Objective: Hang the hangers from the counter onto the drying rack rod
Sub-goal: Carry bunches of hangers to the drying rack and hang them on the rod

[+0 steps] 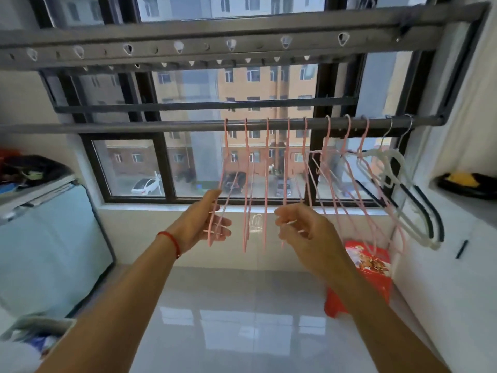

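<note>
A grey drying rack rod (161, 127) runs across the window at mid height. Several thin pink hangers (267, 168) hang from it by their hooks, and a white hanger (392, 168) and a black-edged hanger (425, 208) hang at the right end. My left hand (207, 224) is raised with its fingers curled around the lower part of the leftmost pink hanger (225, 157). My right hand (304, 227) is beside it, fingers pinched on the bottom of another pink hanger (287, 168). No counter with loose hangers shows.
A perforated grey rack beam (242, 41) spans overhead, with another bar (204, 105) behind the rod. A red bag (368, 267) leans at the right wall. A blue-fronted appliance (48, 238) stands left. A white ledge (457, 203) at right holds a yellow-and-black item (462, 181).
</note>
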The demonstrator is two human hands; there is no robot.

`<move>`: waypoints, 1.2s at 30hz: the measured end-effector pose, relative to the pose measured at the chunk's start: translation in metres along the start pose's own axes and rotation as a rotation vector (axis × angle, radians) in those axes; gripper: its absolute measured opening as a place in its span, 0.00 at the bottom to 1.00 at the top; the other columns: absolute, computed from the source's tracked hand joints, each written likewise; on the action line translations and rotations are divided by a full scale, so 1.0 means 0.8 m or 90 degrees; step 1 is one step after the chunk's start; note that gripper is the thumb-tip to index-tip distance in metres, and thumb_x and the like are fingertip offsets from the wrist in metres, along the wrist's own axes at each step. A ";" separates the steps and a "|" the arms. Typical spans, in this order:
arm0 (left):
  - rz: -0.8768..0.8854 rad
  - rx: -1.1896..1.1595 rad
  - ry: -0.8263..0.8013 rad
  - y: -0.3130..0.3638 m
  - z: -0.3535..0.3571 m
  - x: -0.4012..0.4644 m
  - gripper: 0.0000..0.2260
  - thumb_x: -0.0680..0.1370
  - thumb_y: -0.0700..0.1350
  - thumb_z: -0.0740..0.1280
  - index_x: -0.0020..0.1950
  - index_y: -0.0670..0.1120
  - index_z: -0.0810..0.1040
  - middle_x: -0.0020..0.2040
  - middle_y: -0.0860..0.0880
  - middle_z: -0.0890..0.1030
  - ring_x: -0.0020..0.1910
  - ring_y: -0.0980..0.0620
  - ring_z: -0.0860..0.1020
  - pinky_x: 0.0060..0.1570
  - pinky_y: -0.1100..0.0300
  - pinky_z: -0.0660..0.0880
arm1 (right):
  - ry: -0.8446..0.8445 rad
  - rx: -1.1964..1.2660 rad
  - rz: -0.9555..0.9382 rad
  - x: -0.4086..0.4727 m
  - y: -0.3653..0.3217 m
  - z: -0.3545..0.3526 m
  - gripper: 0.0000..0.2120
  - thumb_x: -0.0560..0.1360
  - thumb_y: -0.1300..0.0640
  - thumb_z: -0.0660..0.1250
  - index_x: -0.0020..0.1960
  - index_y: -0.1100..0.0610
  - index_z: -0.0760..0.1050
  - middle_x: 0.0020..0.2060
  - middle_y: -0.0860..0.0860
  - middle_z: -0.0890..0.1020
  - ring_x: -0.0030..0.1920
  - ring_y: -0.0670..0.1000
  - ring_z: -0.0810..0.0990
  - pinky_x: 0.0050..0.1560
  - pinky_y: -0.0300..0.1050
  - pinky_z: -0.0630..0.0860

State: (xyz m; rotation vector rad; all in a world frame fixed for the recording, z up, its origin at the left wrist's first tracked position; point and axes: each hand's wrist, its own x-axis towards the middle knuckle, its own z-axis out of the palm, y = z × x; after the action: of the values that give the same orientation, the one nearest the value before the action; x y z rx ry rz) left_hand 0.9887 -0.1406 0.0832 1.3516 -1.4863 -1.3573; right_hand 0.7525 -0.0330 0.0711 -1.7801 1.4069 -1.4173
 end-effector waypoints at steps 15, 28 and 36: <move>0.652 0.107 0.107 0.061 0.363 -0.113 0.08 0.77 0.43 0.65 0.54 0.44 0.81 0.50 0.51 0.82 0.52 0.52 0.81 0.53 0.58 0.79 | 0.212 0.019 -0.100 -0.073 0.049 -0.214 0.12 0.79 0.64 0.66 0.58 0.52 0.80 0.49 0.41 0.85 0.51 0.44 0.83 0.52 0.35 0.79; 0.261 0.039 -0.356 0.044 0.863 -0.063 0.11 0.74 0.45 0.70 0.55 0.49 0.81 0.53 0.55 0.83 0.51 0.54 0.82 0.50 0.62 0.78 | 0.493 -0.155 0.248 -0.271 0.250 -0.591 0.09 0.80 0.60 0.67 0.54 0.47 0.79 0.47 0.38 0.83 0.48 0.42 0.82 0.47 0.33 0.79; 0.239 0.207 -0.501 0.022 1.078 -0.004 0.16 0.78 0.45 0.69 0.66 0.51 0.78 0.66 0.52 0.79 0.64 0.52 0.76 0.60 0.62 0.71 | 0.554 -0.222 0.445 -0.311 0.350 -0.699 0.08 0.81 0.58 0.67 0.55 0.46 0.76 0.47 0.36 0.80 0.46 0.39 0.80 0.41 0.23 0.71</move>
State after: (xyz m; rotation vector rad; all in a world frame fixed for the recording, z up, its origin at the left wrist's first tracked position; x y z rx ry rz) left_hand 0.1658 0.0641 -0.0749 0.6438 -2.4207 -1.5091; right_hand 0.1419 0.2148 -0.0654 -0.6030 2.5032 -1.6334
